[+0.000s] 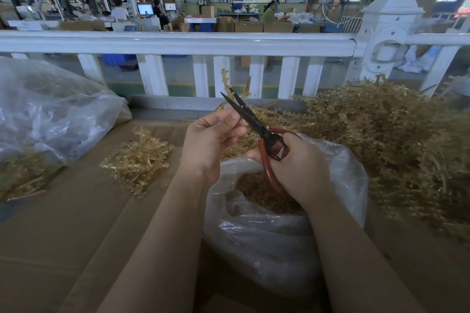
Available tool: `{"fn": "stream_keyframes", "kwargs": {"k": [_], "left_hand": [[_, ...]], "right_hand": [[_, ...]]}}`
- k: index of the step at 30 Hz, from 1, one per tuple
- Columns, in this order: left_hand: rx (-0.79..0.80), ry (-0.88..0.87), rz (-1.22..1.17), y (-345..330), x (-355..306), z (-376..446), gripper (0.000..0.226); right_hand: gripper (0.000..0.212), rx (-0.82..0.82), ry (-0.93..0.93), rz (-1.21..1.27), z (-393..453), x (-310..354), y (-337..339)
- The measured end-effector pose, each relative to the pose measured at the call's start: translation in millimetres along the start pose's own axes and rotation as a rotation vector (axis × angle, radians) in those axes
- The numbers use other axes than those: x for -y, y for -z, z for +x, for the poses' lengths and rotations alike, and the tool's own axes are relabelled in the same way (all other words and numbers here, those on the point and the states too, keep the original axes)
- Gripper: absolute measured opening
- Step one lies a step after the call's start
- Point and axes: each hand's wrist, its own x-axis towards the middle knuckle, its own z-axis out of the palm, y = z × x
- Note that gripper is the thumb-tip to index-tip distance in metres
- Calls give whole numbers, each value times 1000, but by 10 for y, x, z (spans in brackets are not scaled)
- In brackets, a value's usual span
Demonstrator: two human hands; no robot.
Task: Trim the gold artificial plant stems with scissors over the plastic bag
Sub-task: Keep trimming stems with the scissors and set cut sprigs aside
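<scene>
Cardboard tabletop (63,236) under hands: left hand (211,142) pinching stem (226,79), right hand (297,168) gripping scissors (256,124); factory beyond white railing (178,42).

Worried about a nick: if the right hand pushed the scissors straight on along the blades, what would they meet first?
Probably the gold stem that the left hand holds between the open blades of the scissors; the white railing lies beyond. Depth is unclear.

Factory floor, stacked cardboard boxes (248,26), computer monitors (145,9), seated workers (269,13)

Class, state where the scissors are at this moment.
In the head view, the scissors sit centre frame in the right hand, blades open beside the left hand, above the plastic bag.
</scene>
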Motion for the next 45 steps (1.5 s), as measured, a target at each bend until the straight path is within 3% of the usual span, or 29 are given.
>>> {"fn": "stream_keyframes", "kwargs": {"k": [4,20,26,31,36,45], "left_hand": [[-22,-20,36,-19,-2,-3,7],[-28,-30,23,-53,-6,-16,7],[-67,-41,-21,-47,-9,-10,8],[-111,9,-69,-35,1,23,7],[-64,119,73,-132,101,8,18],[11,169,218,-205,129,-16,9]], "right_hand": [[68,2,-11,-9,9,-3,-5],[64,-20,5,49,9,10,0],[72,19,-24,24,3,3,-3],[55,-44,-89,226,-15,23,-15],[19,-80,-133,572,2,66,27],[11,-9,-200,695,43,107,52]]}}
